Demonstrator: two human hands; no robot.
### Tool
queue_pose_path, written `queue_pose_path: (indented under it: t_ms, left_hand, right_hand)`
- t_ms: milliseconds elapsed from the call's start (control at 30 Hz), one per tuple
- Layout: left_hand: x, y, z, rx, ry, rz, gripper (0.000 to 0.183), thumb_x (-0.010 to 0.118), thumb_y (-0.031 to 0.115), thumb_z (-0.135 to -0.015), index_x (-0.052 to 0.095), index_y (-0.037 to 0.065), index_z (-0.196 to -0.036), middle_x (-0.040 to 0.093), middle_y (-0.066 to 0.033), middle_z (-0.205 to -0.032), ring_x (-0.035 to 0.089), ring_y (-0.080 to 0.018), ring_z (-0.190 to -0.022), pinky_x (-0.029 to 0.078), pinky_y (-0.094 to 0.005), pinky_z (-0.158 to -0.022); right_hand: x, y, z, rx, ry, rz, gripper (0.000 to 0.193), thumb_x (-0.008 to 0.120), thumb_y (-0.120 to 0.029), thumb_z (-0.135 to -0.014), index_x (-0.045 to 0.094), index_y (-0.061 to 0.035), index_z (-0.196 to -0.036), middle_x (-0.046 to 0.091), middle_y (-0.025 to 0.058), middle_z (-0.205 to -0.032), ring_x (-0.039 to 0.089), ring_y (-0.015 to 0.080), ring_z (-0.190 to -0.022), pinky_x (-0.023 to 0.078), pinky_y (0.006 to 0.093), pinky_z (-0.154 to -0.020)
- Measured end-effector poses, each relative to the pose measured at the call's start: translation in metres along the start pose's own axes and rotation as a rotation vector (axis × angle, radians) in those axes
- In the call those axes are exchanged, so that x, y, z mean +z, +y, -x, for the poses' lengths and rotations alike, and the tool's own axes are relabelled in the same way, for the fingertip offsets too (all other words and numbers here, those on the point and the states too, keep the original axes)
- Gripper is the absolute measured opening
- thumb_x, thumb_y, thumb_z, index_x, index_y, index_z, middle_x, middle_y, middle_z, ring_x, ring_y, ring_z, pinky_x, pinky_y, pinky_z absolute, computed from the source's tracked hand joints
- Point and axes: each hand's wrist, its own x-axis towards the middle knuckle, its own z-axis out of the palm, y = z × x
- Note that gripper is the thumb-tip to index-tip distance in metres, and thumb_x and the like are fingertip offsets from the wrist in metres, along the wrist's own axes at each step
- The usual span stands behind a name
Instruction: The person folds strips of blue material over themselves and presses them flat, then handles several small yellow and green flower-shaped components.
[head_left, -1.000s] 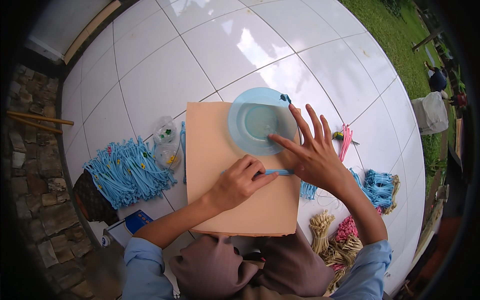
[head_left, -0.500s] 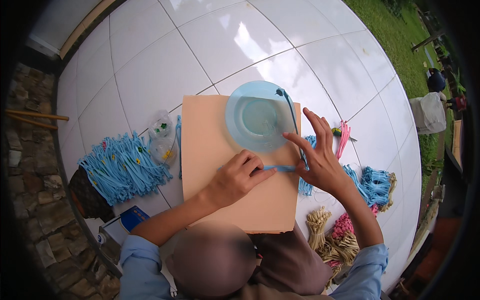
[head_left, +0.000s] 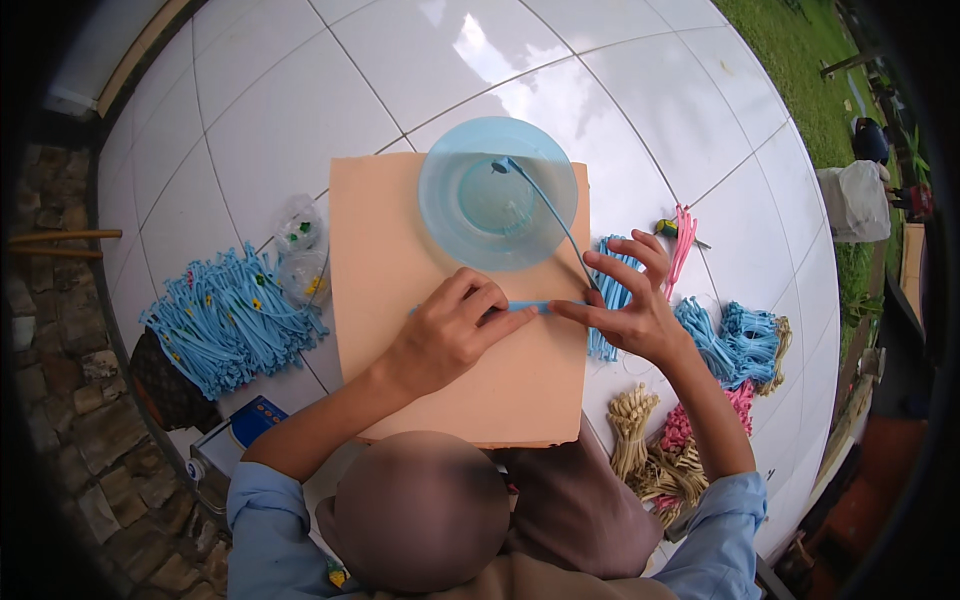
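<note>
My left hand (head_left: 455,325) is closed over a flat blue strip (head_left: 527,307) on the peach board (head_left: 470,400), its thumb and fingers pressing the strip. My right hand (head_left: 635,300) has its fingers spread; the thumb touches the strip's right end and the other fingers are raised. From beside that hand a thin blue cord-like length (head_left: 555,215) slants up over the translucent blue bowl (head_left: 435,195), ending in a wider, dark-shadowed tip. Whether it joins the strip is hidden by my fingers. The bowl sits on the board's far part.
Left lie a pile of blue strips (head_left: 235,325) and clear plastic bags (head_left: 302,270). Right are blue bundles (head_left: 745,345), pink strips (head_left: 683,250), a screwdriver (head_left: 668,229), beige bundles (head_left: 632,425) and a pink bundle (head_left: 677,428). Another person's hand area shows by a white sack (head_left: 853,202).
My right hand's thumb has moved in toward my left hand along the strip. The cord's tip has swung left from the bowl's right rim to over its middle.
</note>
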Motion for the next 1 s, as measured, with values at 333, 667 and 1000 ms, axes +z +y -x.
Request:
queue_pose_path:
  t_ms: [333, 667, 1000]
  left_hand:
    - [0.001, -0.002, 0.000, 0.003, -0.004, -0.008, 0.034, 0.061, 0.004, -0.063, 0.066, 0.008, -0.097, 0.048, -0.0018, -0.077, 0.048, -0.0175, -0.080, 0.047, -0.0251, -0.070]
    - [-0.001, 0.001, -0.002, 0.009, 0.009, 0.018, 0.034, 0.061, 0.004, -0.064, 0.066, 0.007, -0.097, 0.048, -0.0019, -0.077, 0.048, -0.0174, -0.080, 0.047, -0.0252, -0.069]
    - [0.001, 0.002, 0.000, -0.022, 0.027, 0.025, 0.034, 0.063, 0.003, -0.062, 0.067, 0.008, -0.095, 0.050, -0.0034, -0.076, 0.049, -0.0210, -0.078, 0.046, -0.0292, -0.071]
  right_hand:
    - [0.002, 0.000, 0.000, 0.050, 0.010, -0.070, 0.040, 0.071, -0.003, -0.060, 0.065, -0.0314, -0.088, 0.045, -0.0005, -0.125, 0.040, 0.0242, -0.108, 0.034, 0.0449, -0.094]
    - [0.027, -0.015, 0.015, 0.460, 0.236, -0.653, 0.055, 0.055, 0.015, -0.064, 0.043, -0.0106, -0.110, 0.046, 0.0159, -0.112, 0.046, 0.0298, -0.097, 0.040, 0.0379, -0.080]
    - [0.007, -0.026, 0.005, 0.288, 0.048, -0.163, 0.033, 0.063, 0.004, -0.069, 0.064, -0.0241, -0.086, 0.040, 0.0067, -0.121, 0.035, 0.0304, -0.109, 0.035, 0.0384, -0.089]
